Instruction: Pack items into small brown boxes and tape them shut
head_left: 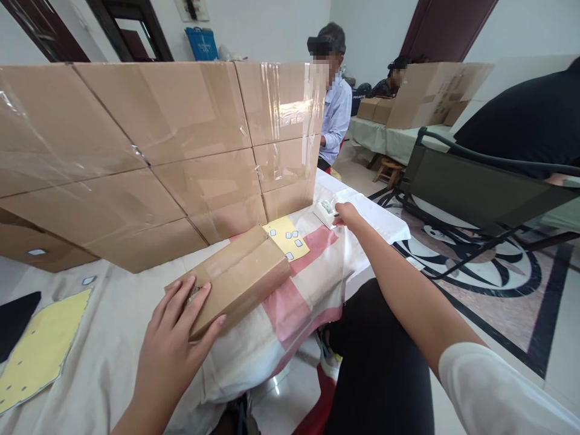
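Note:
A long brown cardboard box (240, 272) lies at a slant on the cloth-covered table, clear tape along its top. My left hand (181, 320) rests on its near left end, fingers spread over the top and thumb against the side. Farther off, at the table's right, my right hand (347, 215) pinches the edge of a small white box (324, 212). Something greyish-green shows in or on that box, too small to name. Between the two boxes a yellow sheet with drawn white shapes (290, 235) lies partly behind the cardboard box.
A wall of taped cartons (190, 139) stands along the table's back. At the left lie a yellow sheet (40, 350) and a black piece (16, 320). A person in a light shirt (338, 112) sits beyond; a folding chair (484, 187) stands at right.

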The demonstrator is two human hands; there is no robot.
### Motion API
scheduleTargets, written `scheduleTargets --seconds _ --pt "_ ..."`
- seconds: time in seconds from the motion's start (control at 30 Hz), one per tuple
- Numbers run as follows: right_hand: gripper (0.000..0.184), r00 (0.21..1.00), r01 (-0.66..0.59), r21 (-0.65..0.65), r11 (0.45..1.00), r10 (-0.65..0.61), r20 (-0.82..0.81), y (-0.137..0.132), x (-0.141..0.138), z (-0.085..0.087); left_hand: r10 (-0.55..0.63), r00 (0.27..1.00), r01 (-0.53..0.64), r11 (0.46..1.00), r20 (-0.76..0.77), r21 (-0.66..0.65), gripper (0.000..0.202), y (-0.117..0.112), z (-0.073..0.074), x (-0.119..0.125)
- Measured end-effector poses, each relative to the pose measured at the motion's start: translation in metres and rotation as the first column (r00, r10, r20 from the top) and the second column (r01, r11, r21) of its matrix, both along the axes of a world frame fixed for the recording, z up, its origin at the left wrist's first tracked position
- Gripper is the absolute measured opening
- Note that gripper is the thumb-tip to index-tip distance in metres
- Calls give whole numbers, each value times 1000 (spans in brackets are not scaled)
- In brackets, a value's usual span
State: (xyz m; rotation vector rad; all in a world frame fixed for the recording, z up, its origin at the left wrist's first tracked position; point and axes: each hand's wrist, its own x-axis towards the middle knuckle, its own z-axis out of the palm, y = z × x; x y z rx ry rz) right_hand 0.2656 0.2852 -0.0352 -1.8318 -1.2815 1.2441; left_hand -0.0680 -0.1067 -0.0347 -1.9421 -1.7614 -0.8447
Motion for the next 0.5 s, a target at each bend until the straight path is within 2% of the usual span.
scheduleTargets --seconds 0.23,0.5 --pt "37 998 26 64 998 -22 -59 -7 2 -2 -2 1000 2 1000 16 -2 67 -3 -1 -3" --pt "27 998 -51 186 981 56 -23 -19 6 -4 -14 1000 14 1000 15 3 67 -3 0 -3"
